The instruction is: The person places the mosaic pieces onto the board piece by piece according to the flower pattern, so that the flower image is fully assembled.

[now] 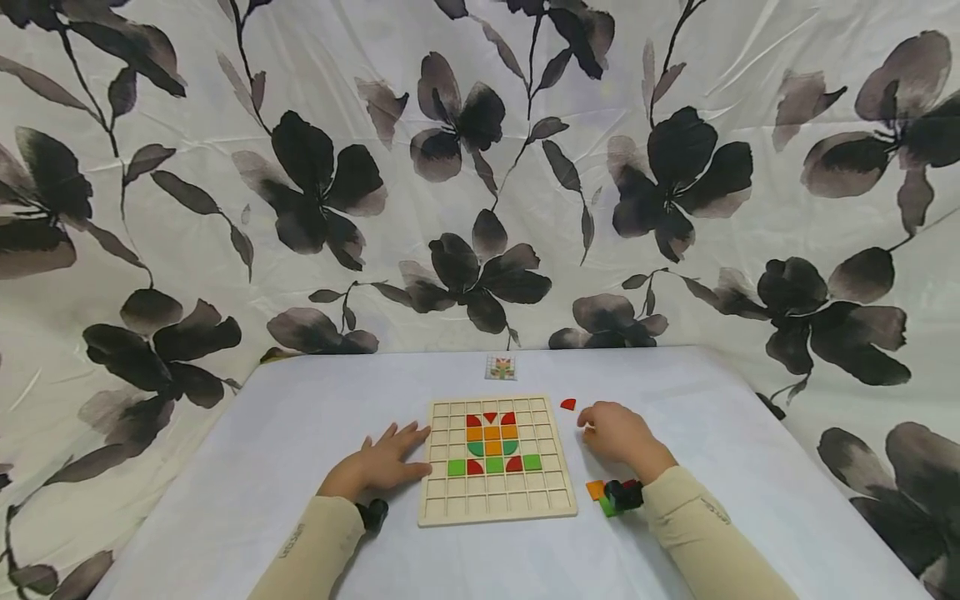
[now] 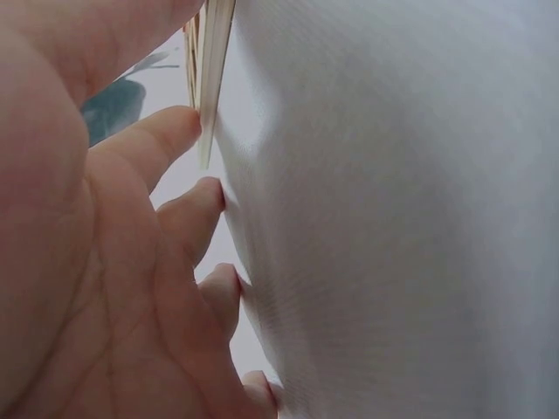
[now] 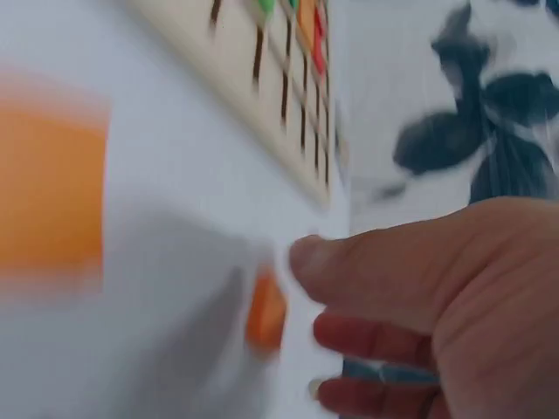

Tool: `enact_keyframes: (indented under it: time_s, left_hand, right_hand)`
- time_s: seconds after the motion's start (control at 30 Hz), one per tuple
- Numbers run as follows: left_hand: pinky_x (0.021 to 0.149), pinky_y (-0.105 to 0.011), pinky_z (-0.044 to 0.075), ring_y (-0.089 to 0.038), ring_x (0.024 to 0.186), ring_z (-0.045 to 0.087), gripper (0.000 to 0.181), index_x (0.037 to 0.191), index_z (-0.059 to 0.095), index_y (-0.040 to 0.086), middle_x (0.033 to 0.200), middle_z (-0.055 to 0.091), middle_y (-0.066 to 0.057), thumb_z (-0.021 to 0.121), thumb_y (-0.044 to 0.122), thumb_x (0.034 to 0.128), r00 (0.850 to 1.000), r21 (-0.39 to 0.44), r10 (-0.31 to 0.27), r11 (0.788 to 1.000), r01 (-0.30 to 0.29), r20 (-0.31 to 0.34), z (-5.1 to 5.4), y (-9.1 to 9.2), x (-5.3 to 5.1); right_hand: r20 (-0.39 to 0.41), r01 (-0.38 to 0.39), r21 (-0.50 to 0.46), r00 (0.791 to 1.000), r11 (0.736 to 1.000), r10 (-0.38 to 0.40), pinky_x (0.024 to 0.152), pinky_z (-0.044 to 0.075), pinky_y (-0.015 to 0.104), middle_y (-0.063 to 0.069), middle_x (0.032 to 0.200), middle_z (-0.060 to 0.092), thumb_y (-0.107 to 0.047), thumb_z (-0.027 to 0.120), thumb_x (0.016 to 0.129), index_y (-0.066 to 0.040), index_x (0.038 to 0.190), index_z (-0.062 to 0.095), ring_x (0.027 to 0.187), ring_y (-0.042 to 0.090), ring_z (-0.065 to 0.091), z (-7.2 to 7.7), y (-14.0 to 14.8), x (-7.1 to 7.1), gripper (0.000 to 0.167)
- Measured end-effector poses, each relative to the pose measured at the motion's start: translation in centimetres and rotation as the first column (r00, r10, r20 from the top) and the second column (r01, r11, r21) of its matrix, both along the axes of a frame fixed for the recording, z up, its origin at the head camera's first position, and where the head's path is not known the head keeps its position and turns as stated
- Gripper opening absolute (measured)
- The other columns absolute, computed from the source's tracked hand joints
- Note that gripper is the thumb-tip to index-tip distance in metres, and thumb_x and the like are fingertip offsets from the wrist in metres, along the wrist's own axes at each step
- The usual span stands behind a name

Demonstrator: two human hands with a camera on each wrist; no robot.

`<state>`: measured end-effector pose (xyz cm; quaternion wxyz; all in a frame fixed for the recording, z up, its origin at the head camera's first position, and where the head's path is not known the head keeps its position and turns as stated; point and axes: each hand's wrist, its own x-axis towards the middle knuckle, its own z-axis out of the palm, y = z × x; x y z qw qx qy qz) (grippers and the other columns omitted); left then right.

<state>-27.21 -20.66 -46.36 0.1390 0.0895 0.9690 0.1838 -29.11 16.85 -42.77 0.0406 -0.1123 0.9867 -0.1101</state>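
Note:
In the head view a pale wooden grid board (image 1: 495,504) lies flat, with red, orange and green pieces set in its middle squares. My left hand (image 1: 384,461) rests at the board's left edge, fingers spread and straight; the left wrist view shows a fingertip touching the board's side. To the right of the board, my right hand (image 1: 621,433) is over the cloth with its fingers loosely bent. A red quarter-round piece (image 1: 567,404) lies just beyond its fingertips. In the right wrist view a blurred orange-red thing (image 3: 266,312) appears beside the thumb; whether they touch, I cannot tell.
Loose orange (image 1: 595,489) and green (image 1: 609,507) pieces lie near my right wrist, partly hidden by the black wrist camera (image 1: 624,495). A small pattern card (image 1: 501,367) is at the table's back edge. Behind hangs a floral cloth (image 1: 480,167).

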Motion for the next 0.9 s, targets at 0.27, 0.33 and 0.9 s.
enact_keyframes:
  time_s: [0.27, 0.33, 0.9]
  left_hand:
    - [0.111, -0.073, 0.004, -0.044, 0.148, 0.013, 0.077, 0.151, 0.036, 0.021, 0.159, 0.028, -0.012, 0.063, 0.054, 0.0868, 1.0, 0.007, 0.001, 1.0, -0.001, 0.002, 0.2, -0.1, 0.4]
    - [0.111, -0.074, 0.004, -0.044, 0.148, 0.013, 0.077, 0.151, 0.036, 0.02, 0.159, 0.028, -0.013, 0.063, 0.054, 0.0869, 1.0, 0.006, 0.001, 1.0, -0.001, -0.001, 0.3, 0.1, 0.5]
    - [0.112, -0.072, 0.003, -0.043, 0.149, 0.012, 0.075, 0.151, 0.036, 0.02, 0.16, 0.027, -0.013, 0.062, 0.052, 0.0883, 1.0, 0.012, -0.004, 1.0, 0.004, 0.008, 0.7, 0.1, 0.6]
  right_hand:
    - [0.138, 0.168, 0.077, 0.974, 0.983, -0.178, 0.059, 0.046, 0.035, 0.004, 0.074, 0.062, -0.025, 0.074, 0.082, -0.006, 0.085, 0.065, 0.066, 0.02, 0.054, 0.3, 4.9, 1.8, 0.021]
    - [0.131, 0.154, 0.059, 0.978, 0.986, -0.161, 0.06, 0.047, 0.035, 0.003, 0.075, 0.064, -0.02, 0.073, 0.081, -0.005, 0.086, 0.067, 0.066, 0.02, 0.054, 0.4, 5.2, 2.1, 0.017]
    - [-0.099, -0.501, -0.105, 0.865, 0.859, 0.492, 0.077, 0.049, 0.023, -0.009, 0.092, 0.062, -0.022, 0.071, 0.082, -0.017, 0.099, 0.074, 0.082, 0.004, 0.051, -1.2, -7.4, 5.1, 0.018]
